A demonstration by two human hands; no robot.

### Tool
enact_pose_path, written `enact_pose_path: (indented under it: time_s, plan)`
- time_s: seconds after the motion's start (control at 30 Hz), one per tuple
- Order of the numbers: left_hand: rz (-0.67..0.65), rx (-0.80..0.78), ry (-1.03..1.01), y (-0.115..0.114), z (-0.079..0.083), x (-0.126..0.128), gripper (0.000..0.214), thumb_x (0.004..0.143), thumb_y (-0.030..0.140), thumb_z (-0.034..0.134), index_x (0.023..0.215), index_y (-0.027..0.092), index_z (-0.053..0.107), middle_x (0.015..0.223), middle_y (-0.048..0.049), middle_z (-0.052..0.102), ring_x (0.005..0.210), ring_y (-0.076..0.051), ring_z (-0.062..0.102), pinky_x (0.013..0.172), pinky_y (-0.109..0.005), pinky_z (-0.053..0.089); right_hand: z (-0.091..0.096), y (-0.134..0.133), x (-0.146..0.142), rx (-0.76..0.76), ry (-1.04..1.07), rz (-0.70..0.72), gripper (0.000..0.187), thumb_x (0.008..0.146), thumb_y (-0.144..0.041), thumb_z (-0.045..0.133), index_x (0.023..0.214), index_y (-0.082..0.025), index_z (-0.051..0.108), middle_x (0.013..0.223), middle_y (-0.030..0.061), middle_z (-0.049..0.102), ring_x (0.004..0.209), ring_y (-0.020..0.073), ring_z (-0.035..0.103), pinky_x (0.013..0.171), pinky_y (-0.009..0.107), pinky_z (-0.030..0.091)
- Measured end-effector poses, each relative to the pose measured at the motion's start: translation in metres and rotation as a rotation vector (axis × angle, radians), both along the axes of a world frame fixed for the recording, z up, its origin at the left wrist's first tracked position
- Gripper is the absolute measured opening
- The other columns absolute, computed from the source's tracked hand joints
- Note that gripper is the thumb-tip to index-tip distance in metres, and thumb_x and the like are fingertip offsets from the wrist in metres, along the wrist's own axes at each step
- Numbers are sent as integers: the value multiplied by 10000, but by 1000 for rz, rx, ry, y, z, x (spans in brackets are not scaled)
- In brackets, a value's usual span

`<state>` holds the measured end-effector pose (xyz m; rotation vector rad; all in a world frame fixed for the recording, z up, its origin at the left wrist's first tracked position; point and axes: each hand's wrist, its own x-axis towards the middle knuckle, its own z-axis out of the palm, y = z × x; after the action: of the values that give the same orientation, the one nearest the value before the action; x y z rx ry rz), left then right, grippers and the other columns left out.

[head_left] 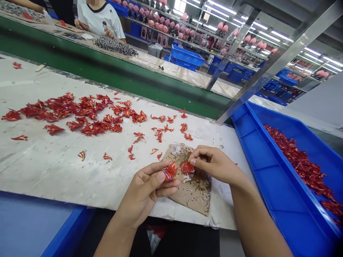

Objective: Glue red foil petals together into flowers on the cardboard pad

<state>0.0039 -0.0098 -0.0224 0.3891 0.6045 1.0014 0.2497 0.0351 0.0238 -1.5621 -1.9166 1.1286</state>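
Note:
My left hand (pixel 151 184) pinches a red plastic piece (pixel 170 172) with pointed, flame-like tips and gold and bluish markings. It is held just above the near-left edge of a brown cardboard sheet (pixel 191 200). Over that sheet, my right hand (pixel 211 162) is closed, thumb and forefinger together at the rim of a small round red thing (pixel 187 167). Whether the fingers grip it or something tiny beside it cannot be made out. White residue (pixel 187 178) sticks out below the round thing, and brown-gold specks cover the cardboard around it.
Many similar red pieces (pixel 91 114) lie scattered on the white table (pixel 66 175). At the right stands a blue bin (pixel 257 142) containing red pieces (pixel 300 160). A green strip (pixel 134 89) separates the far bench, where a person (pixel 99 19) sits. A metal post (pixel 268 71) rises beside the bin.

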Motion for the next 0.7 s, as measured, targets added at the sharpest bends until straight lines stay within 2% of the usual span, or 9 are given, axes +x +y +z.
enact_pose_path:
  time_s: [0.2,0.4,0.57,0.7]
  plan:
    - [44,0,-11,1,1,1,363,744,287,890,1055,180,738,808,-92,804,769,-204,787,684,-221,643,7,-2,-1,23,76,-14,216,916,-414,686,901,-202,725,877,39,673,776,176,576,696,292,443]
    - [11,16,34,1,1,4,358,755,285,881,1061,144,761,791,-108,799,739,-187,781,688,-203,635,9,-8,-16,71,427,62,129,943,-340,686,909,-215,683,890,21,602,831,159,548,765,281,444]
    - [-16,-14,95,1,2,7,376,739,279,889,1068,136,777,815,-118,802,755,-203,783,660,-200,636,1,-17,-31,146,615,91,69,964,-317,661,947,-252,676,1119,52,594,1063,201,563,913,329,468]
    - [-38,1,111,1,4,8,357,757,272,875,1073,133,785,868,-119,805,768,-192,780,679,-197,635,0,-24,-40,173,631,134,44,975,-284,650,957,-263,683,1212,57,630,1148,215,580,986,370,484]
